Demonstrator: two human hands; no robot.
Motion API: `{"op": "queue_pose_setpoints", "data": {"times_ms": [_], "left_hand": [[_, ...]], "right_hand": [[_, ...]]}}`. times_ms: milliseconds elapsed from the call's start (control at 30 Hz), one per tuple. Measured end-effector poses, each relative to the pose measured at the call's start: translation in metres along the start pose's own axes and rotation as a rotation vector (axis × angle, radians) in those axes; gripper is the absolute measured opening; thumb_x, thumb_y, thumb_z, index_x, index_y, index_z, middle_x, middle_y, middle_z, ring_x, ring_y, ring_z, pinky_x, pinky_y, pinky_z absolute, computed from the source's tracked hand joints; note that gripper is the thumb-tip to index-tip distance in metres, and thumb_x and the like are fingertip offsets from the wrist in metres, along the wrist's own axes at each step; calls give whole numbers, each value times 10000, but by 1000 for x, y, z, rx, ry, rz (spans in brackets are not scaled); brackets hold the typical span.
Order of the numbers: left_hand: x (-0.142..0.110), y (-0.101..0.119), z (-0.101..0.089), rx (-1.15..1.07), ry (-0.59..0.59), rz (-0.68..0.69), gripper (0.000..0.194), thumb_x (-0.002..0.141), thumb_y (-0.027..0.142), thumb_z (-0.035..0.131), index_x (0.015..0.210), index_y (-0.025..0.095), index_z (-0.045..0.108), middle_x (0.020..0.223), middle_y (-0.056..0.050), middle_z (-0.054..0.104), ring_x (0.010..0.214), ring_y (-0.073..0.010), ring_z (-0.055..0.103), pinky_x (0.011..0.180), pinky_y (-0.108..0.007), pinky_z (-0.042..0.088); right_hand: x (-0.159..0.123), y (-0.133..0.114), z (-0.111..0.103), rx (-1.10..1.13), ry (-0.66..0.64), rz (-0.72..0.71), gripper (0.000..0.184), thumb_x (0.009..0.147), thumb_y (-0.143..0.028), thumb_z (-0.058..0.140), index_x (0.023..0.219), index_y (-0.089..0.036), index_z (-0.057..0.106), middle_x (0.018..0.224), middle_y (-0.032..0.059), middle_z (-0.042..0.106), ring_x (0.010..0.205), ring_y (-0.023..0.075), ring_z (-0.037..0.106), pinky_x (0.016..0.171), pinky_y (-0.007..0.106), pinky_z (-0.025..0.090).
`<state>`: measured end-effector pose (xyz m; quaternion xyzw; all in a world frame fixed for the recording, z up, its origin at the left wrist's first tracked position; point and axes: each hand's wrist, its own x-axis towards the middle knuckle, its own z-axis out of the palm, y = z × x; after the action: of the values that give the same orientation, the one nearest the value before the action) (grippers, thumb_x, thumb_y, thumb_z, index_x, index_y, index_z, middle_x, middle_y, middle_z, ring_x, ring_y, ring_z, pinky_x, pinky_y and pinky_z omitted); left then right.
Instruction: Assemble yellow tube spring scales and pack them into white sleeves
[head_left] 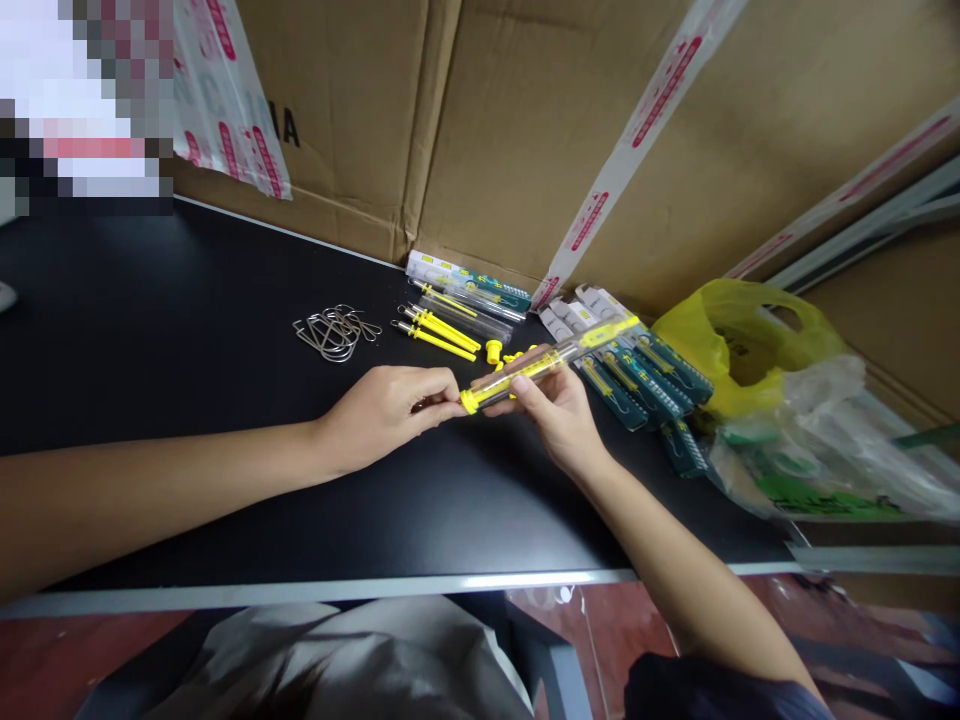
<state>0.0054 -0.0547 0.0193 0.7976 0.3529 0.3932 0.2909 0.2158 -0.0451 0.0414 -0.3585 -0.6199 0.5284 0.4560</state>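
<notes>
My right hand (559,410) is wrapped round a tube spring scale (540,367), a clear tube with yellow parts inside. The scale is tilted, its far end rising to the right. At its lower left end, my left hand (397,410) is closed, thumb and forefinger pinching at the yellow end cap (469,401). My fingertips hide what exactly they grip there. Just behind the hands stands a loose yellow cap (493,351), with more small yellow pieces partly hidden by my right hand. Several yellow rods with metal hooks (439,335) lie beyond, beside clear tubes (469,315).
A heap of metal wire hooks (335,332) lies left on the black table (225,380). Several green and white boxes (637,372) lie at right, another box (469,282) at the back. A yellow plastic bag (720,330) and a clear bag (832,440) stand at right. Cardboard (510,130) walls the back.
</notes>
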Motion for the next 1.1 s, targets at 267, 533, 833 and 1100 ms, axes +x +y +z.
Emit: {"op": "queue_pose_setpoints", "data": {"times_ms": [267,533,833,1100], "left_hand": [[0,-1,0,59,-40,16,182,899,296,561,750,200,602,635,38,596,597,-118,554,574,-213,367],[-2,-3,-1,84,-77,4,195,906,278,552,742,188,607,658,34,625,616,-114,571,591,-217,365],[4,-3,1,-304,-149,-249,208,878,364,593,818,196,487,690,27,655,458,-73,496,424,-186,367],[5,-3,8,-554,-211,-315,288,851,241,562,1102,224,421,698,65,573,476,-59,460,433,-166,340]], "right_hand": [[-2,3,1,-9,-10,19,308,803,-407,725,928,-196,539,849,42,746,788,203,747,599,300,639],[-6,10,7,39,26,63,316,794,-415,733,916,-201,535,786,15,738,708,179,747,607,287,639],[3,14,2,157,-7,135,359,772,-454,742,913,-198,534,792,10,743,675,144,729,571,244,624],[7,19,1,159,-7,148,357,759,-454,751,874,-190,540,754,0,734,638,122,712,564,218,613]]}}
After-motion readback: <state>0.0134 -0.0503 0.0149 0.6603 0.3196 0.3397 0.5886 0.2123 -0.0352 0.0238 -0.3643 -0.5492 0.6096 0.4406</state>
